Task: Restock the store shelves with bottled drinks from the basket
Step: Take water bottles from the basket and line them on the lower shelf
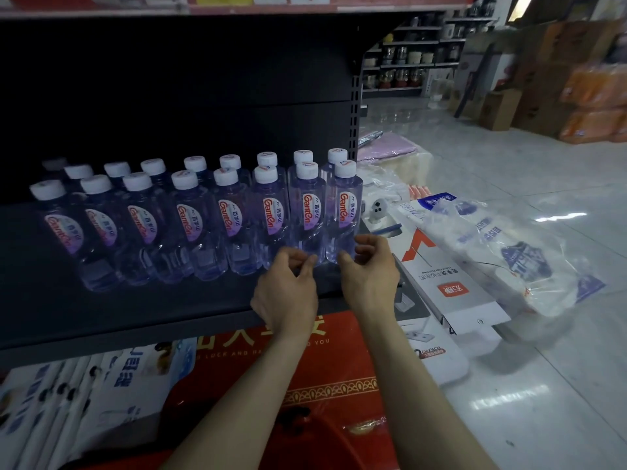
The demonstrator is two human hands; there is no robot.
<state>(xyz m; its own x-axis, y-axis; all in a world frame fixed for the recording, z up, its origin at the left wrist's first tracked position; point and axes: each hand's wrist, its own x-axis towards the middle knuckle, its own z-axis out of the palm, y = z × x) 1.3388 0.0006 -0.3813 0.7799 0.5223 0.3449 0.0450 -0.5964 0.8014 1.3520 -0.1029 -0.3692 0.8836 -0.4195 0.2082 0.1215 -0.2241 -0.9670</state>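
Two rows of clear Ganten water bottles (pixel 271 212) with white caps stand on the black shelf (pixel 135 317). My left hand (pixel 288 293) hovers in front of the base of the second bottle from the right (pixel 310 212), fingers loosely curled, fingertips at the bottle's foot. My right hand (pixel 369 269) is at the base of the rightmost front bottle (pixel 346 212), its curled fingers and thumb just touching the lower right edge. Neither hand lifts a bottle. The red basket (pixel 325 446) lies below, between my forearms, with crumpled plastic wrap on it.
A red printed pack (pixel 339 361) and white-blue packs (pixel 101 385) sit under the shelf. To the right, on the floor, are white boxes (pixel 451 286) and a plastic-wrapped bundle (pixel 509 252). Cardboard boxes (pixel 498 110) and orange packs (pixel 593 103) line the far aisle.
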